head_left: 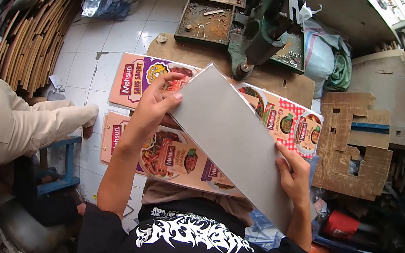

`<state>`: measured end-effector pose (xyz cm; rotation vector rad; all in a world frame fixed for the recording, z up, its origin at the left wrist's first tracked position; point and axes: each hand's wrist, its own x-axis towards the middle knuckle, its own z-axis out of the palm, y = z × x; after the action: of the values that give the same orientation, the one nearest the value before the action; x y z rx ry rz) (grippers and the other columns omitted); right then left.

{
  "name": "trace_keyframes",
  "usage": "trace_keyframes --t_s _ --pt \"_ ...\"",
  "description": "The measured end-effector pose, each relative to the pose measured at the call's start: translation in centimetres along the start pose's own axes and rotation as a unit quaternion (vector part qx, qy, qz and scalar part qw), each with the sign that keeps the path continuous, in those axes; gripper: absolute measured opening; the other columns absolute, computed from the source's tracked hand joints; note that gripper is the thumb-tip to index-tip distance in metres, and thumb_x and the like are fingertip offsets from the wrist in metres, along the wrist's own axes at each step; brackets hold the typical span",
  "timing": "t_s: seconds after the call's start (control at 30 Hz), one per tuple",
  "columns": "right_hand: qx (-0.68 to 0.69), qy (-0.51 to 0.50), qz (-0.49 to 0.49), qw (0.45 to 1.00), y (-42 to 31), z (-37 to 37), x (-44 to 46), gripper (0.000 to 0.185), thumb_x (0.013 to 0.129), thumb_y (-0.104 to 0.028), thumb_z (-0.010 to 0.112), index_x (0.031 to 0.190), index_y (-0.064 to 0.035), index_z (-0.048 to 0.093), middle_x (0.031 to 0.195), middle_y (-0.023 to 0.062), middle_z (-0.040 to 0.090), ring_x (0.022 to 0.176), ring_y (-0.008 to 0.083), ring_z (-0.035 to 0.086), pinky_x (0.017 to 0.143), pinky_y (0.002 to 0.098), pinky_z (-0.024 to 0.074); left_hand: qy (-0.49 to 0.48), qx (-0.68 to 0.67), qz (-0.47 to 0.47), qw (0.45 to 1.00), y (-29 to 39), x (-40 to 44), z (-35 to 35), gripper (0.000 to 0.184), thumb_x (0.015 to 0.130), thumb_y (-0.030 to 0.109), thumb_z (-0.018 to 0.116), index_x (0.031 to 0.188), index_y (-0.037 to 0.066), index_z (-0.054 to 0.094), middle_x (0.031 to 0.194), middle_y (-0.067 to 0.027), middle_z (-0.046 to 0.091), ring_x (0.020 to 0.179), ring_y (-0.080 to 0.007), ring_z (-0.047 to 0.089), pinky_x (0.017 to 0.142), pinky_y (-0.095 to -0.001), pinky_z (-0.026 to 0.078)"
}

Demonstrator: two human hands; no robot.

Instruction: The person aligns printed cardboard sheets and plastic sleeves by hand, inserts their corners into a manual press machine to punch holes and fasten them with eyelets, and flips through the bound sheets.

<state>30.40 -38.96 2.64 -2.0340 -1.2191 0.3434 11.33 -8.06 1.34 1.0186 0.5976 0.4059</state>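
A long sheet of grey-backed cardboard (pixel 235 139) lies slanted between my hands, plain face up. My left hand (pixel 156 100) grips its upper left edge, thumb on top and other fingers partly behind. On the opposite edge, my right hand (pixel 293 175) is closed, with its thumb over the border. Beneath the sheet is a printed Mahsuri sauce board (pixel 127 82), with food pictures and a red checked pattern. Nearer my body lies another printed board (pixel 176 157), partly covered by the grey sheet. Whether the grey piece is one sheet or several is unclear.
A green hand press (pixel 264 35) stands at the far side, beside a compartmented metal tray (pixel 205 23) of small parts. Cut cardboard (pixel 350 166) lies on the right. At left sit a person in light trousers (pixel 30 112) and stacked cardboard strips (pixel 38 29).
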Motion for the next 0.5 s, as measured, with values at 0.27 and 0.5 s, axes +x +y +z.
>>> trace_keyframes --t_s 0.27,0.5 --pt "-0.045 0.027 0.083 0.995 1.2 -1.7 -1.6 0.036 0.085 0.0 0.064 0.121 -0.004 0.065 0.073 0.0123 0.059 0.063 0.0202 0.056 0.06 0.0296 0.0436 -0.152 0.225 -0.014 0.962 0.6 5.2 1.6 0.048 0.091 0.01 0.06 0.137 0.003 0.048 0.091 -0.0106 0.069 0.079 -0.0117 0.066 0.061 -0.021 0.052" --pt "-0.03 0.084 0.06 0.994 1.6 -1.7 -0.7 0.035 0.086 0.002 0.062 0.121 -0.001 0.064 0.081 0.014 0.063 0.068 0.0203 0.059 0.065 0.0292 0.0459 -0.168 0.139 -0.04 0.975 -0.3 7.2 2.8 0.047 0.091 0.012 0.062 0.135 0.001 0.048 0.093 -0.0106 0.068 0.077 -0.0123 0.067 0.058 -0.0244 0.057"
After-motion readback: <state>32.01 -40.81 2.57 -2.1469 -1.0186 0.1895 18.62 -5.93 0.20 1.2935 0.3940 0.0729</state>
